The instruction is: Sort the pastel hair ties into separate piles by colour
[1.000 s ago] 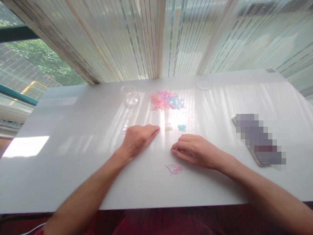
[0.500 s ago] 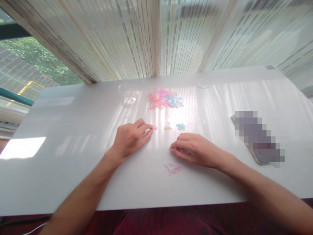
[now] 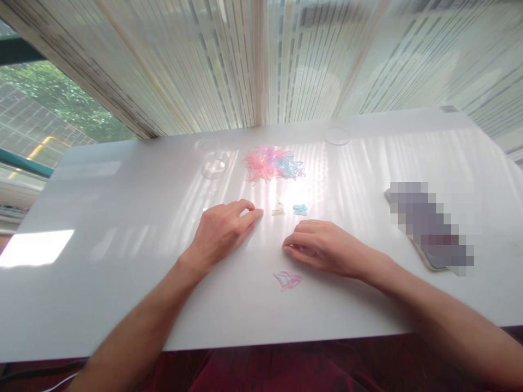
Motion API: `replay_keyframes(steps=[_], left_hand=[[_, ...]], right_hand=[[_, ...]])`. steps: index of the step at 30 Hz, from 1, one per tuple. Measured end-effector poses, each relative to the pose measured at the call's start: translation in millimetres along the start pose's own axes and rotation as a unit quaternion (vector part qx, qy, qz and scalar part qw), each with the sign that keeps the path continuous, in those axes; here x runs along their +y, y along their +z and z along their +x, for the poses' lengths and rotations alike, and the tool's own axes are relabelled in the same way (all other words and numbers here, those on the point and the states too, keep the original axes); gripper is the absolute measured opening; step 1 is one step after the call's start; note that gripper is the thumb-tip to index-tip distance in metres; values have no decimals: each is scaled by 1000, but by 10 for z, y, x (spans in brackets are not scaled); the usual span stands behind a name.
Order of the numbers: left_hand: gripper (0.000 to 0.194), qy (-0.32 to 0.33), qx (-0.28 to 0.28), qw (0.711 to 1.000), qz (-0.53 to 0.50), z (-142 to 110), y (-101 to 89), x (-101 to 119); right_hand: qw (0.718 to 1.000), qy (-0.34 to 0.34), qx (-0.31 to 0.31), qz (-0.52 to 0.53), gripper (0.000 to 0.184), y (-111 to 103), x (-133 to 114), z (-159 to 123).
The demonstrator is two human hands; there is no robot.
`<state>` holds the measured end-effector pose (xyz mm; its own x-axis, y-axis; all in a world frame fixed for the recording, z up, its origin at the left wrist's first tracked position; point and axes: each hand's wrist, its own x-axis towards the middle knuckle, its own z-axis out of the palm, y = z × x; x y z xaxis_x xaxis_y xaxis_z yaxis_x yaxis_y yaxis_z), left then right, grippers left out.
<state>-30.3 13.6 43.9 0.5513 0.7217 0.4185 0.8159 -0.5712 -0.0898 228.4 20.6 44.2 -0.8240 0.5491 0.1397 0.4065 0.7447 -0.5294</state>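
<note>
My left hand (image 3: 226, 223) rests on the white table with thumb and forefinger bent together; whatever lies at their tips is hidden. Just right of those fingertips is a small yellowish bunch of thin loops (image 3: 278, 211) that look like rubber bands. A small blue bunch (image 3: 300, 209) lies further right, beyond my right hand (image 3: 316, 242). That hand is curled on the tabletop, its fingertips tucked in and their contents out of sight. Nearer to me lies a loose group of pink and pale bands (image 3: 288, 280). Behind the bunches spreads a large mixed heap of pink and blue bands (image 3: 273, 163).
A clear round container (image 3: 213, 167) stands at the back left, with another clear round piece (image 3: 207, 147) behind it. A clear disc-like lid (image 3: 337, 135) lies at the back right. A blurred-out phone-like object (image 3: 429, 228) is at the right. Blinds (image 3: 261, 65) hang behind the table (image 3: 102, 305).
My left hand drew back left, showing a pink bit at its fingertips, then shifted slightly right; that pink bit is now hidden. My right hand stays curled in place. The view shifted slightly.
</note>
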Motion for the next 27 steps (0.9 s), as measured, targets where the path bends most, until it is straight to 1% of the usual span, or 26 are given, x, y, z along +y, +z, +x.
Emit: replay_keyframes(steps=[8, 15, 18, 23, 27], left_hand=[[20, 8, -6, 1000, 15, 1, 13, 3], [17, -6, -16, 1000, 1, -16, 22, -3], [19, -21, -17, 1000, -8, -13, 31, -3], [14, -36, 13, 999, -23, -9, 56, -11], [11, -46, 28, 998, -34, -9, 20, -15]], right_hand=[[1000, 0, -1, 0, 23, 3, 6, -4], [1000, 1, 6, 3, 23, -4, 8, -8], [1000, 1, 6, 0, 24, 2, 9, -7], [1000, 3, -2, 0, 24, 2, 10, -6], [1000, 6, -4, -2, 24, -7, 4, -9]])
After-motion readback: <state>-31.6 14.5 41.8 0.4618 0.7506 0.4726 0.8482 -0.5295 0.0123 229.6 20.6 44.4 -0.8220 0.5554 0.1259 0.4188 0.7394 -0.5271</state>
